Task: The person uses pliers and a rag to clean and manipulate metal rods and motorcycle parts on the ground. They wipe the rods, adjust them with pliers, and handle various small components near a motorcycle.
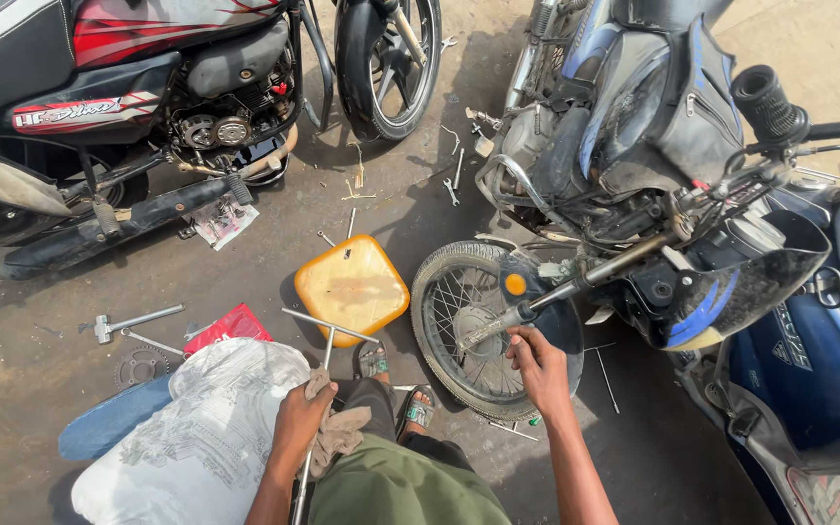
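My left hand (300, 420) grips a long metal T-handle wrench (327, 335) together with a dirty brown rag (340, 435), low in the middle of the view. My right hand (537, 367) rests on the front wheel (459, 326) of a blue motorcycle (653, 146), fingers curled by the spokes near the lower fork leg (546, 297). My sandalled feet (396, 384) stand between both hands.
A small orange stool (352, 285) stands ahead of my feet. A red and black motorcycle (128, 107) is parked at the left. Wrenches and small tools (133, 321), a sprocket (140, 367), a red packet (228, 328) and a white sack (201, 437) lie on the dirty ground.
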